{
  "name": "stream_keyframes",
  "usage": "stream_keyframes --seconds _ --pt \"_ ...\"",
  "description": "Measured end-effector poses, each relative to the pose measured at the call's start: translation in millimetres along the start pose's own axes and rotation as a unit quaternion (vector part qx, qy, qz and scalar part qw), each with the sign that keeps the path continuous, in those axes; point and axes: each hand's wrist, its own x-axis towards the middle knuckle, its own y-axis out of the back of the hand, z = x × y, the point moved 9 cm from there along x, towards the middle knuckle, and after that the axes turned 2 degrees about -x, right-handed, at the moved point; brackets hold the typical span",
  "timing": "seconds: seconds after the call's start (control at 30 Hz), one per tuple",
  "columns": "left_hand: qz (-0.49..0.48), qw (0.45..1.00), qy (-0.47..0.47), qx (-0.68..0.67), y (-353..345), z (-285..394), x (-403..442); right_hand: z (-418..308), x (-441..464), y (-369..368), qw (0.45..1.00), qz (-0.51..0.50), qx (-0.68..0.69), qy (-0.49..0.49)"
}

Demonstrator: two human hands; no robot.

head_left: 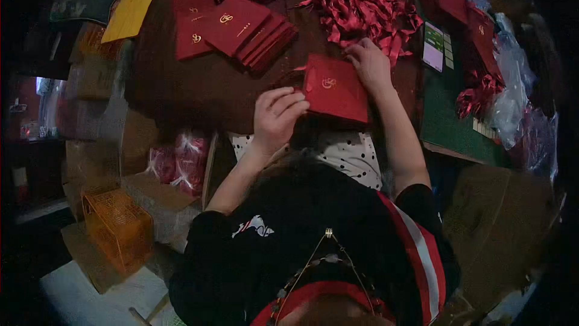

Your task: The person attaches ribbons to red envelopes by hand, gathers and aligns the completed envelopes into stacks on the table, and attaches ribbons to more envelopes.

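A flat red packet with a gold emblem lies at the near edge of the dark brown table, in front of my body. My left hand is closed at its left edge, thumb and fingertips gripping it there. At the packet's upper right corner is my right hand, with its fingers pinched together; what they hold is too small to make out. Just beyond that hand spreads a heap of shiny red ribbons. Farther left, similar red packets lie in overlapping stacks, several with gold emblems.
A yellow sheet is at the upper left. On the right, a green surface bears a printed card, more red packets and clear plastic wrap. An orange crate and cardboard boxes stand at lower left.
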Motion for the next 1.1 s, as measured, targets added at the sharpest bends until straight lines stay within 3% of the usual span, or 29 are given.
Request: stream_keyframes --seconds 0.07,0.13,0.2,0.23,0.3,0.33,0.4,0.5,0.6,0.63,0.7,0.8,0.83,0.9,0.97,1.03,1.1 --pt "0.034 0.999 0.02 -0.009 23 -5 11 -2 1 -3 0.999 0.023 -0.005 0.022" --pt "0.037 0.994 0.03 -0.102 26 -12 24 -5 -1 0 0.998 0.045 0.011 0.044" --pt "-0.131 0.979 0.034 -0.153 0 -10 28 -10 -8 17 0.993 0.086 0.074 0.043" --pt "-0.233 0.968 0.007 -0.091 -16 -1 22 -9 -11 25 0.989 0.107 0.101 0.033" --pt "-0.301 0.952 0.01 -0.06 -47 -3 -6 -11 -16 45 0.964 0.165 0.195 0.072" --pt "-0.293 0.955 0.005 -0.05 -56 -9 -19 -5 -19 45 0.924 0.138 0.355 0.04" --pt "-0.269 0.962 0.019 -0.047 -56 -12 -24 -6 -34 59 0.895 0.146 0.42 0.047" --pt "-0.247 0.969 -0.004 -0.02 -50 -8 -24 -28 -61 112 0.77 0.174 0.606 0.097" --pt "-0.146 0.989 -0.024 0.0 -27 -8 -15 -38 -77 159 0.661 0.201 0.701 0.179" --pt "-0.091 0.995 -0.034 -0.018 -10 -6 -5 -41 -81 170 0.591 0.154 0.768 0.195" --pt "0.028 0.998 -0.026 -0.045 21 -9 4 -36 -92 185 0.578 0.156 0.778 0.193" --pt "0.069 0.987 0.066 -0.13 42 -19 30 -48 -97 197 0.575 0.142 0.764 0.256" --pt "0.04 0.981 0.11 -0.155 32 -26 40 -53 -99 193 0.583 0.161 0.765 0.222" --pt "-0.048 0.972 0.174 -0.149 -6 -50 34 -62 -92 175 0.696 0.207 0.673 0.143" --pt "-0.121 0.965 0.218 -0.086 -38 -63 41 -68 -73 129 0.791 0.153 0.592 0.019" --pt "-0.153 0.961 0.218 -0.077 -71 -81 37 -67 -55 67 0.877 0.111 0.467 -0.022" --pt "-0.127 0.962 0.212 -0.119 -80 -85 38 -67 -51 30 0.897 0.079 0.428 -0.078"
